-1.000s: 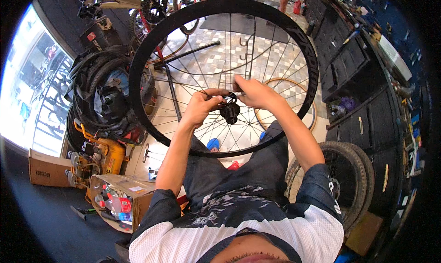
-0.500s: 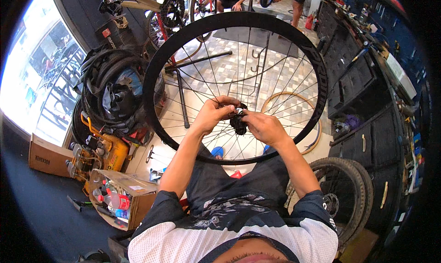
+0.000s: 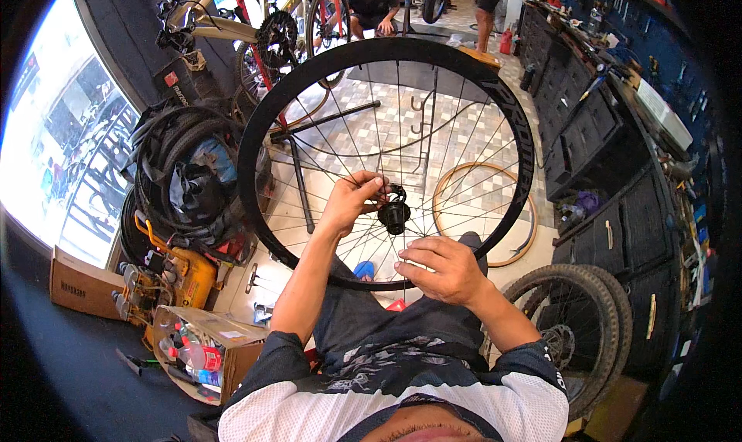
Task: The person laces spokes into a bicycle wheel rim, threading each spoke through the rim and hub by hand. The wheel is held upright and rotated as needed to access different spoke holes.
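Black rim (image 3: 247, 156): left hand (image 3: 349, 204) narrow at hub (image 3: 395, 213), hold unclear; right hand (image 3: 446, 271) spread near edge, space between.

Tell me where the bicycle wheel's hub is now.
In the head view, the black hub is near the picture's middle, inside the black rim, just right of the left grip and up-left of the right grip.
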A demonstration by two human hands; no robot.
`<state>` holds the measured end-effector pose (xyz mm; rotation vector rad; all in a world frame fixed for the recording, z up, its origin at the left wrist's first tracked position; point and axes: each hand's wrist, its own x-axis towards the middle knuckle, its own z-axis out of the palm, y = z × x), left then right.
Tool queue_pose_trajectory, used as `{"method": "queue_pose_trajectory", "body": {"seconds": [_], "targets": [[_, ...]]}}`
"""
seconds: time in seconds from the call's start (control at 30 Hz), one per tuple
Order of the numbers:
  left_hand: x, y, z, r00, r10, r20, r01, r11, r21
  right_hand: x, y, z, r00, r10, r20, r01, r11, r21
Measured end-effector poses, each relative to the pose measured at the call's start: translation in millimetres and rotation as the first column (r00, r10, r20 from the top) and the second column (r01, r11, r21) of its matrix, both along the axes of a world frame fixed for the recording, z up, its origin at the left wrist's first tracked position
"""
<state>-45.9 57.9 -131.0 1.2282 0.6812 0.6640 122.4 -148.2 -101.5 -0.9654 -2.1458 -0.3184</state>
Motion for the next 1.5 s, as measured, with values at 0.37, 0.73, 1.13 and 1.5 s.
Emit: {"method": "queue_pose_trajectory", "body": {"seconds": [0.37, 0.73, 1.13, 1.5], "targets": [[5, 3, -4, 0.999, 0.027, -0.042, -0.025, 0.999, 0.028, 3, 2, -8, 0.979, -0.06, -0.193, 0.052, 0.998, -0.043], [7, 2, 0, 0.999, 0.045, -0.013, -0.045, 0.999, 0.013, 6, -6, -25, 0.99, -0.023, -0.142, -0.031, 0.929, -0.368], [7, 8, -11, 0.999, 0.009, 0.031, -0.011, 0.999, 0.047, -3, -14, -32, 0.999, 0.047, 0.026, -0.045, 0.997, -0.062], [6, 5, -7, 0.993, -0.031, 0.117, 0.027, 0.999, 0.034, 20, -12, -37, 0.663, -0.084, -0.744, 0.033, 0.996, -0.083]]}}
